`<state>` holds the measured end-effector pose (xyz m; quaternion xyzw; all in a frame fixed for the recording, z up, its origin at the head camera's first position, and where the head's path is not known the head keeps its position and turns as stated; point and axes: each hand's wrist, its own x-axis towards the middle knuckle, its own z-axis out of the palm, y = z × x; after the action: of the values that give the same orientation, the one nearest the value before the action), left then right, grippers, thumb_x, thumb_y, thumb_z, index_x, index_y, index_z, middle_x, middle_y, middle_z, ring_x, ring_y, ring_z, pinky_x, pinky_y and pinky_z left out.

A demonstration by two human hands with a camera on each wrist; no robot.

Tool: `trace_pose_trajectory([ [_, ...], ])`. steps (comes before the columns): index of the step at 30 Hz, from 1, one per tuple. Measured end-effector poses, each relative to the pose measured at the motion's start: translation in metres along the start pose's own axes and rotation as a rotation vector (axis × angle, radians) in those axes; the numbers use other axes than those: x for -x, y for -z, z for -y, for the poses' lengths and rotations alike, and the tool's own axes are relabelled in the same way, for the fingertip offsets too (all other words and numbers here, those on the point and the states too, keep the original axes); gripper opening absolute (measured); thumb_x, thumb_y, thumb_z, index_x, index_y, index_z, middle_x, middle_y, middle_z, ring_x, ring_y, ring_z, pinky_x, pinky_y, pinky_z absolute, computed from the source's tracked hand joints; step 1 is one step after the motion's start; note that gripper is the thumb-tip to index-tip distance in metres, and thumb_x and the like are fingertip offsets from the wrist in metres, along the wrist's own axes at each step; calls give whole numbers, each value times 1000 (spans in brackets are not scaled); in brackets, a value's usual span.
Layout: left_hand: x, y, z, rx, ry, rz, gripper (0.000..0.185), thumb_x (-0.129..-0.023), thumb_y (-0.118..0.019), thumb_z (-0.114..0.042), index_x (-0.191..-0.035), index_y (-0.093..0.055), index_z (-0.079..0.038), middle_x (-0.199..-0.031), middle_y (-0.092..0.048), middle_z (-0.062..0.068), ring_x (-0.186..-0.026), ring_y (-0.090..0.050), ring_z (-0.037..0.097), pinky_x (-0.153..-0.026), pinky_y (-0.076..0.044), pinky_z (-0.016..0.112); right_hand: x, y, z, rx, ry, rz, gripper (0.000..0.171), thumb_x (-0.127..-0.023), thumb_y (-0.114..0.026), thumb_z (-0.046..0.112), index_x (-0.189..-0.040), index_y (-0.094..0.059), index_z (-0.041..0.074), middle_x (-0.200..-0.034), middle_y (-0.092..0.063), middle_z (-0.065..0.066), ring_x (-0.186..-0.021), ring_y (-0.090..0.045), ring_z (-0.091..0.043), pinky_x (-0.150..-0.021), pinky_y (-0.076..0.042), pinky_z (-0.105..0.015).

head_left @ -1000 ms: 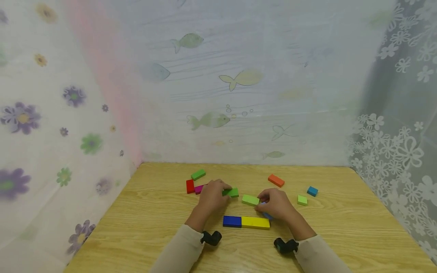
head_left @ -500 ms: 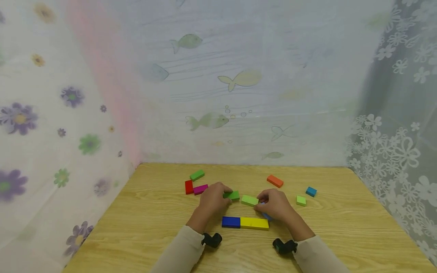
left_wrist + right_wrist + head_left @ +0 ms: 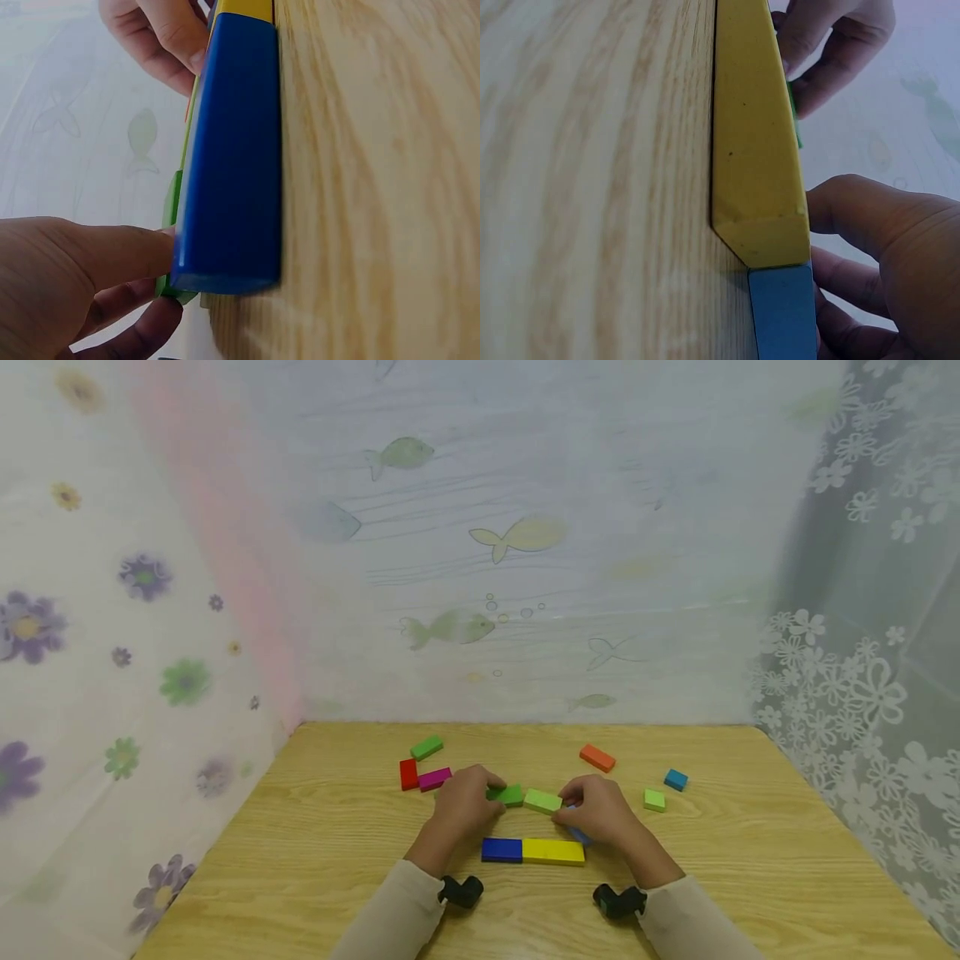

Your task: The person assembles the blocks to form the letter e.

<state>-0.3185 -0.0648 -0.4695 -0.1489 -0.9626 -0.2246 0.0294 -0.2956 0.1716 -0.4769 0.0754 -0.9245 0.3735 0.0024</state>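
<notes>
As both of my hands rest on the wooden table (image 3: 315, 860), I read the positions as follows. My left hand (image 3: 463, 806) pinches the dark green block (image 3: 510, 794) between curled fingers and thumb; the block lies flat on the table. My right hand (image 3: 596, 812) has its fingers curled round the light green block (image 3: 543, 801), which lies just beside the dark green one, apparently end to end; I cannot tell whether the two touch. A light blue block (image 3: 577, 835) shows under my right palm. Nearer to me, the dark blue block (image 3: 502, 850) and the yellow block (image 3: 553, 852) lie flat, touching end to end in one row. Off to the left lie a green block (image 3: 427, 747), a red block (image 3: 408, 773) and a magenta block (image 3: 435, 778). To the right lie an orange block (image 3: 597, 758), a small green block (image 3: 654, 800) and a small blue block (image 3: 675, 779).
</notes>
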Motion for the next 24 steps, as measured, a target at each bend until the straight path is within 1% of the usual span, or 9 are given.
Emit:
trace_pose_trajectory([
  [5, 0, -4, 4, -13, -19, -17, 33, -76, -80, -29, -109, -74, -27, -108, -70, -7, -101, -63, 18, -73, -52, 34, 0, -1, 1, -1, 8, 0, 26, -73, -82, 26, -95, -72, 16, -85, -66, 5, -77, -59, -7, -70, -51, -29],
  [8, -1, -4, 4, -11, -25, -23, 33, -76, -80, -29, -109, -74, -26, -107, -70, -7, -100, -63, 18, -72, -52, 33, 0, -1, 0, 2, 7, -5, 26, -73, -82, 26, -95, -72, 16, -85, -66, 6, -77, -59, -8, -70, -51, -29],
  [15, -2, -5, 3, 3, -32, -12, 32, -77, -79, -30, -108, -74, -26, -106, -70, -7, -100, -63, 18, -73, -52, 34, 1, 0, -1, 11, -29, -15, 26, -72, -83, 27, -94, -72, 18, -85, -66, 7, -78, -59, -7, -71, -51, -29],
  [21, 0, -4, 4, 13, -32, 0, 32, -77, -79, -30, -109, -74, -25, -107, -70, -7, -101, -63, 19, -75, -52, 35, 1, 0, 1, 21, -25, -12, 28, -72, -83, 28, -95, -72, 17, -85, -66, 6, -78, -59, -8, -71, -51, -30],
  [24, 0, -3, 5, 11, -33, -2, 32, -77, -79, -30, -109, -74, -24, -106, -70, -6, -100, -63, 18, -74, -52, 34, 1, -1, 3, 15, -24, -8, 28, -72, -83, 28, -95, -72, 16, -85, -67, 5, -78, -59, -7, -71, -51, -30],
])
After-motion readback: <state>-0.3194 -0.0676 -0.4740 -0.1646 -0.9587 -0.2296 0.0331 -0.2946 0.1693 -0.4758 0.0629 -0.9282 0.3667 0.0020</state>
